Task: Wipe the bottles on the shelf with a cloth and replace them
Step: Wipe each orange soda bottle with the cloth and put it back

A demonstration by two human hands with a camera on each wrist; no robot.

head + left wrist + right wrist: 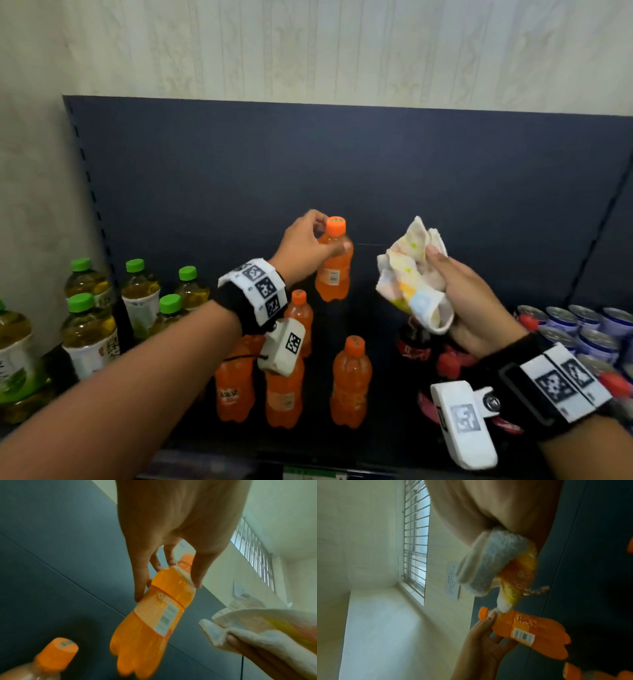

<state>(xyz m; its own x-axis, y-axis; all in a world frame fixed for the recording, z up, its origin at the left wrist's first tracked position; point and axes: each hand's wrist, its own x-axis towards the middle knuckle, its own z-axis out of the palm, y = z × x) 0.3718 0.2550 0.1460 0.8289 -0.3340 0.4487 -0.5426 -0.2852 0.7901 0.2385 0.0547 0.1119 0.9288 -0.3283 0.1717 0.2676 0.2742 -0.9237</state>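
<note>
Orange soda bottle (333,270) hangs upright in the air, lifted above the shelf, pinched at its neck and shoulder by the left hand (306,249), fingers curled round it just under the orange cap (335,226). To its right, apart from it, the right hand (469,301) clutches a bunched pale cloth (411,274) with coloured patches. Below the held bottle stand other orange bottles (350,382); green-capped tea bottles (88,329) lie further left of the grip, cans (582,329) to the right.

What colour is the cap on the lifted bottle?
Orange, like the drink inside the bottle; its cap shows best in the head view.
</note>
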